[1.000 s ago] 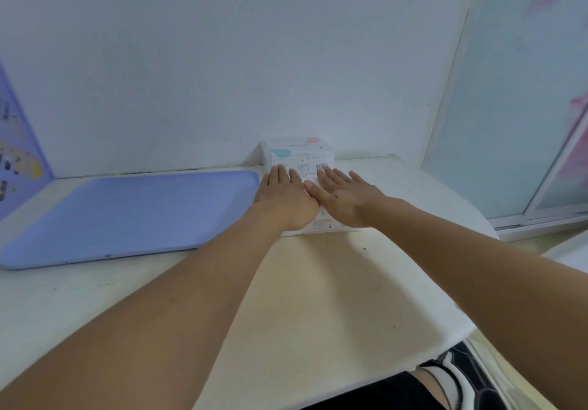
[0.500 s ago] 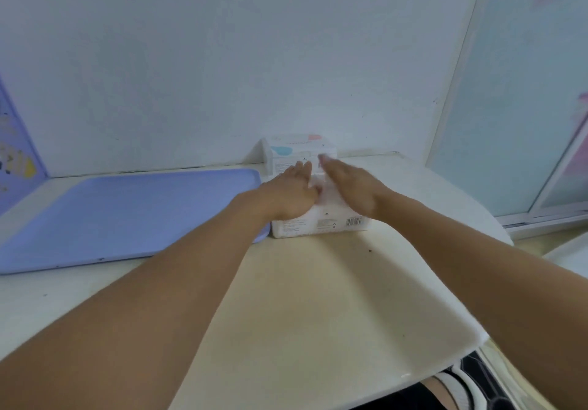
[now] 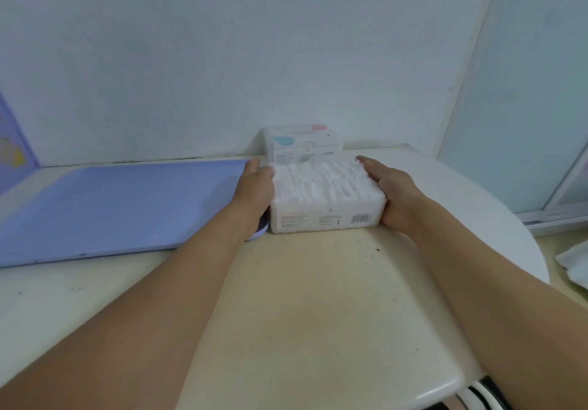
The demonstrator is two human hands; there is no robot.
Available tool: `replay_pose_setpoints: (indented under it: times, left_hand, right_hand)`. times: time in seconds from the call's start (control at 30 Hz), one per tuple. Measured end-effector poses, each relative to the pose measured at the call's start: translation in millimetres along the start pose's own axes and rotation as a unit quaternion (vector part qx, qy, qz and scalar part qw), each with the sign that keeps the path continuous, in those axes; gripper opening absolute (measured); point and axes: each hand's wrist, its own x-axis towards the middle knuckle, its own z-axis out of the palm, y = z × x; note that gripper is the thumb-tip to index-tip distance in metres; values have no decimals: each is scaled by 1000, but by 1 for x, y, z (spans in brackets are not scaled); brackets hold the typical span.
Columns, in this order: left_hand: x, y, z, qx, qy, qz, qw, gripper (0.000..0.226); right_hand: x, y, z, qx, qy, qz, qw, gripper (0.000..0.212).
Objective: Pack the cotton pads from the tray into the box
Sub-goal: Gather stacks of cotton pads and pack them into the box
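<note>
My left hand [image 3: 256, 187] lies flat against the left wall of the box [image 3: 327, 217], fingers straight and pointing toward twelve o'clock, and my right hand [image 3: 389, 191] cups the right wall, its fingers loosely bent over the top corner. Between them, the cotton pads [image 3: 319, 180] stand packed on edge in a full white row, rising to the rim or a touch above. The blue tray [image 3: 111, 206] at my nine o'clock shows no pads on the part I can see; my left forearm hides its near right corner. The lid [image 3: 305, 144] stands upright at twelve o'clock, just behind the box and against the wall.

I judge the packing nearly done, and the step in hand is squaring the box and its contents. To do it well I should press inward evenly from both sides, so the row evens up rather than bulging at one end. The pressure should be gentle: the pads are soft and likely to spring up or tip over the rim if squeezed hard. I should keep the box flat on the desk [image 3: 318, 298] and stop it riding onto the tray's edge, which it touches or nearly touches at its left.
</note>
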Motion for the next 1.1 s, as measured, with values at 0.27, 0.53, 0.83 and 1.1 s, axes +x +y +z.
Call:
replay_pose_setpoints:
  times: [0.27, 0.53, 0.83, 1.1]
  left_hand:
    - [-5, 2, -1, -64, -10, 27, 998, 19]
    - [-15, -1, 8, -74, 25, 61, 995, 24]
    - [-28, 9, 8, -154, -59, 56, 985, 80]
    - [-34, 7, -11, 53, -202, 158, 965, 31]
  right_hand:
    - [-16, 1, 3, 27, -7, -12, 1000, 29]
    - [-25, -1, 3, 34, 6, -28, 999, 22]
    - [-22, -1, 2, 42, 31, -70, 996, 70]
    - [-31, -10, -9, -173, -78, -154, 970, 34]
